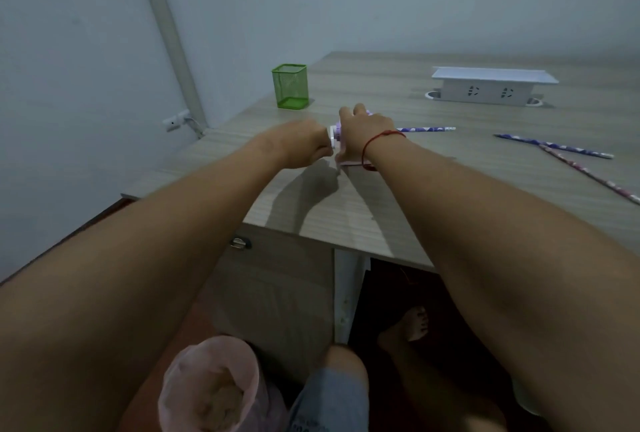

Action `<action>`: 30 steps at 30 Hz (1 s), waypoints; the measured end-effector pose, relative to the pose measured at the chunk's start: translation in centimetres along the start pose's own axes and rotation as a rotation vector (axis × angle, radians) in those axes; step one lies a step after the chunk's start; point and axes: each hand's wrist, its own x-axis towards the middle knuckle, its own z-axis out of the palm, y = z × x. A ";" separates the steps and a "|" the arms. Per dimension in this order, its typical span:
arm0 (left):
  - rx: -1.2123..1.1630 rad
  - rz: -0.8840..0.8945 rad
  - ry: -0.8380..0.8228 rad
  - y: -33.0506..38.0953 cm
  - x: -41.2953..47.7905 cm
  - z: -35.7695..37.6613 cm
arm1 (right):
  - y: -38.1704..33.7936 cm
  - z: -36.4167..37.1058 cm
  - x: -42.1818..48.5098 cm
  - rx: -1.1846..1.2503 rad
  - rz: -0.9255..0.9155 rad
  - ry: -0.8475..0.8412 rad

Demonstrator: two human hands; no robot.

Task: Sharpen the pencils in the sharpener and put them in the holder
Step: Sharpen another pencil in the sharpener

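Pencil (426, 129) is sticking from the sharpener (336, 132), near the green holder (290, 85). The right hand (360, 134) is gripping its body and the left hand (306, 146) is clutching the crank (331, 149). Over-cranking could be snapping the lead.

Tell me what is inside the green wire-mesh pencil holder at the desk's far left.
Nothing shows inside the green square mesh holder: no pencil rises above its rim, and the mesh walls look see-through. Its solid bottom band hides the floor.
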 end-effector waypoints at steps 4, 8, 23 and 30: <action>-0.066 -0.020 -0.001 0.3 0.5 1.4 | 0.5 0.0 0.1 0.025 -0.035 0.010; -0.069 -0.090 0.018 -0.4 1.9 4.1 | 1.1 0.2 -0.2 0.045 -0.059 0.055; 0.200 -0.075 0.123 -3.1 5.4 3.1 | 0.2 0.3 0.3 0.024 0.036 0.024; 0.071 -0.053 0.144 -3.5 5.8 2.2 | 0.4 0.1 0.2 0.048 0.049 0.009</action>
